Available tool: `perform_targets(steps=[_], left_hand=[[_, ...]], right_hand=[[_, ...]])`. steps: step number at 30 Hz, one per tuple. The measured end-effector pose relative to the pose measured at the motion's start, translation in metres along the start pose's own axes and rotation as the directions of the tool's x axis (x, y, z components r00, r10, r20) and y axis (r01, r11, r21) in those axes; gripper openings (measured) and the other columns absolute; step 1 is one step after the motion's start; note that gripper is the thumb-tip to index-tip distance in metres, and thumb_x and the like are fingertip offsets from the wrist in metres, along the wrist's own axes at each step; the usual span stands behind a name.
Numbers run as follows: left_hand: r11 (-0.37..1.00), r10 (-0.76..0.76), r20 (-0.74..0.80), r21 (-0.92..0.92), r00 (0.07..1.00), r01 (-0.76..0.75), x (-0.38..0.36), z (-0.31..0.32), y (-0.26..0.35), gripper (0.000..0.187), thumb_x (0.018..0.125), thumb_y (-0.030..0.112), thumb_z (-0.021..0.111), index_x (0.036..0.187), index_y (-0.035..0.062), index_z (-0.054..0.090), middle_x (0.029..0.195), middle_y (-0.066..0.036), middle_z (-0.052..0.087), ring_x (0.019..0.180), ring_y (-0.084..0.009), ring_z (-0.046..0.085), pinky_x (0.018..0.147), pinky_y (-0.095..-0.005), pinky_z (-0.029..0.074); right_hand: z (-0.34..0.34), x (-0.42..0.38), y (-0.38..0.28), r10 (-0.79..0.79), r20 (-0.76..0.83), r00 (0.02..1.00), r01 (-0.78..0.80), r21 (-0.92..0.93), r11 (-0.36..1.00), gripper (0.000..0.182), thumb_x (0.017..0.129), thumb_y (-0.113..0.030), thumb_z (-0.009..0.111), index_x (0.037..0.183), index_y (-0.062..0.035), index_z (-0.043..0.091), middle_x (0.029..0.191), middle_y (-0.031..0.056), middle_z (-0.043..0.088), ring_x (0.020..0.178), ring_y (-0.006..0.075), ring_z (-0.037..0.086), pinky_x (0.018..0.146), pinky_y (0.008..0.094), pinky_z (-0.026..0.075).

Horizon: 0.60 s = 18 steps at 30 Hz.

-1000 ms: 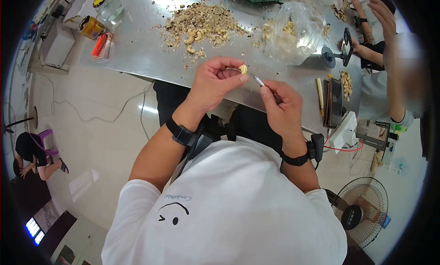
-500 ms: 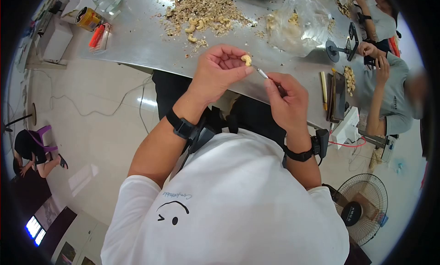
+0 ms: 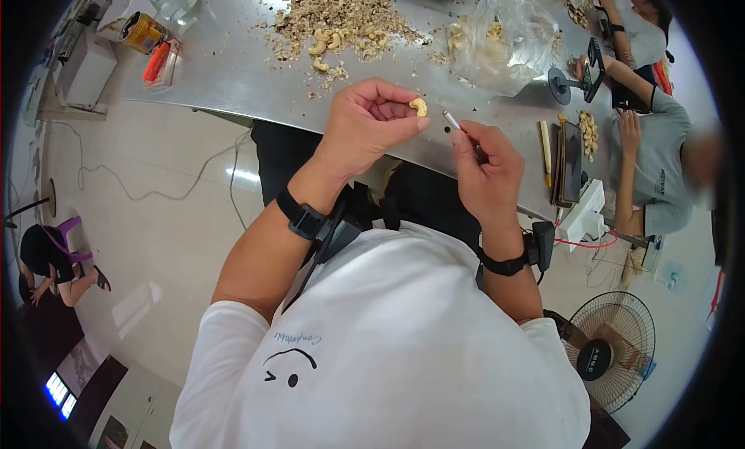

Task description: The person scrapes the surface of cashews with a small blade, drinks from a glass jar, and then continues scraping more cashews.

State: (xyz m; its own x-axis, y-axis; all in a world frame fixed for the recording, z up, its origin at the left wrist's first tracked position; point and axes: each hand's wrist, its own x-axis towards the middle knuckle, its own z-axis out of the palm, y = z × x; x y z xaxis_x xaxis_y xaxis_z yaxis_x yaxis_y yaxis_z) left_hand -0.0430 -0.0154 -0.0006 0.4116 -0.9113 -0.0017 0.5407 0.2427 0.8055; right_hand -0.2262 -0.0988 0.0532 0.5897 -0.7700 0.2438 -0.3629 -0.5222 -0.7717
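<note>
Pinched between thumb and fingers of my left hand [image 3: 375, 123] is a pale, curved cashew nut [image 3: 419, 107]. My right hand [image 3: 489, 166] grips a slim craft knife [image 3: 451, 120] with a silver metal shaft; its handle is mostly hidden in the fingers. The knife's tip points up and left toward the nut, with a small gap between them. A dark speck [image 3: 447, 129] shows beside the shaft. Beyond my hands lies a pile of brownish nut fragments [image 3: 341, 14], with several whole cashews [image 3: 330, 41] along its near side.
A clear plastic bag [image 3: 504, 45] stands right of the pile. At left are an orange-handled tool [image 3: 157, 61], a yellow tin [image 3: 144, 31] and a glass jar [image 3: 177, 0]. A phone stand [image 3: 565, 84] and more cashews [image 3: 588, 136] lie near a co-worker [image 3: 656, 150] at right.
The knife has drawn back from the cashew, from touching or nearly touching it to a visible gap. The co-worker's hands at right have moved apart.
</note>
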Motion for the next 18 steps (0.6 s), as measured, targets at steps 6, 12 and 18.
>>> perform_targets(steps=[6, 12, 18], left_hand=[[1.0, -0.007, 0.008, -0.007, 1.0, 0.007, 0.0, 0.0, 0.0, 0.03, 0.082, -0.012, 0.077, 0.109, -0.0014, 0.068, 0.103, -0.011, 0.074, 0.088, -0.0105, 0.07, 0.08, -0.0237, 0.059], [1.0, -0.002, 0.0, 0.015, 1.0, 0.002, 0.001, 0.001, 0.0, 0.03, 0.082, -0.012, 0.077, 0.109, -0.0013, 0.068, 0.104, -0.011, 0.074, 0.088, -0.0112, 0.071, 0.082, -0.0241, 0.059], [1.0, 0.005, -0.015, 0.024, 1.0, -0.005, 0.001, 0.001, -0.002, 0.03, 0.084, -0.013, 0.076, 0.11, -0.0008, 0.066, 0.104, -0.012, 0.074, 0.096, -0.0175, 0.074, 0.088, -0.0288, 0.06]], right_hand=[[0.001, -0.002, 0.0, 0.006, 0.077, 0.997, -0.014, 0.109, 0.994, 0.011, 0.092, -0.007, 0.073, 0.102, -0.0029, 0.074, 0.083, 0.0082, 0.069, 0.068, 0.015, 0.06, 0.062, 0.0276, 0.047], [0.0, 0.001, 0.004, -0.016, 0.036, 0.999, 0.014, 0.035, 0.999, 0.011, 0.091, -0.007, 0.073, 0.102, -0.003, 0.074, 0.081, 0.0077, 0.068, 0.067, 0.0156, 0.06, 0.062, 0.0279, 0.048], [0.004, 0.0, 0.01, 0.009, -0.022, 1.0, -0.008, 0.059, 0.998, 0.013, 0.091, -0.007, 0.073, 0.103, -0.0031, 0.074, 0.08, 0.0076, 0.067, 0.067, 0.0154, 0.06, 0.062, 0.028, 0.048]])
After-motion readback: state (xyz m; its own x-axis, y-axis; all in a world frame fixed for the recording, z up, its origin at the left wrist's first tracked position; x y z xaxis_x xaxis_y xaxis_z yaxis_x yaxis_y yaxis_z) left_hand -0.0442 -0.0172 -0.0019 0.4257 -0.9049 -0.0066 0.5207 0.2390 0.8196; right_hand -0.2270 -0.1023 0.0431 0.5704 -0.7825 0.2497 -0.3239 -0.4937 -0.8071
